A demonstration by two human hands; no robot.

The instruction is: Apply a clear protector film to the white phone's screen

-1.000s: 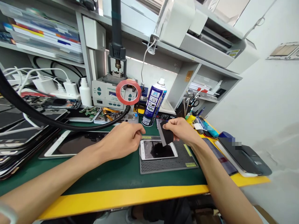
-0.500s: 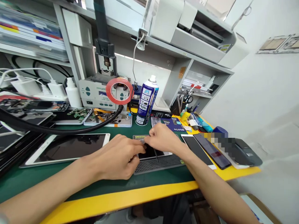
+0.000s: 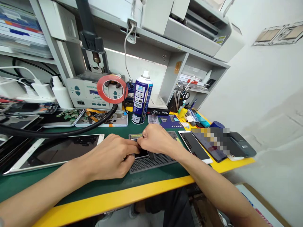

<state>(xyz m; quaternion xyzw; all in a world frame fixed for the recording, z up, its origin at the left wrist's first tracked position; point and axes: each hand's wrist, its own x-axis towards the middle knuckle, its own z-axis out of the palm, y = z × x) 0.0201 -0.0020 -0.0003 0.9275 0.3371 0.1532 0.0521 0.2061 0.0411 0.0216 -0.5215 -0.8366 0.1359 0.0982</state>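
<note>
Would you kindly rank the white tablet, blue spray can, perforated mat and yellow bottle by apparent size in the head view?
1. White tablet
2. Blue spray can and perforated mat: unsure, as the left hand and right hand cover much
3. Yellow bottle

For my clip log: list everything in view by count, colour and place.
Phone: 1, dark-screened, centre
Mat: 1, grey, beneath phone
Thin piece: 1, black, centre
Spray can: 1, blue, behind mat
Tape roll: 1, red, back left
Control unit: 1, grey, back left
Hose: 1, black, left
Tablet: 1, white, left
Parts trays: 2, white-rimmed, behind tablet
Bottle: 1, white, back left
Second phone: 1, white, right
Machine: 1, white, upper right
Shelving: 1, grey, back
Small items: uncounted, mixed, right
Bench: 1, green-yellow, below
Left hand, right hand: 2, bare, over phone
</note>
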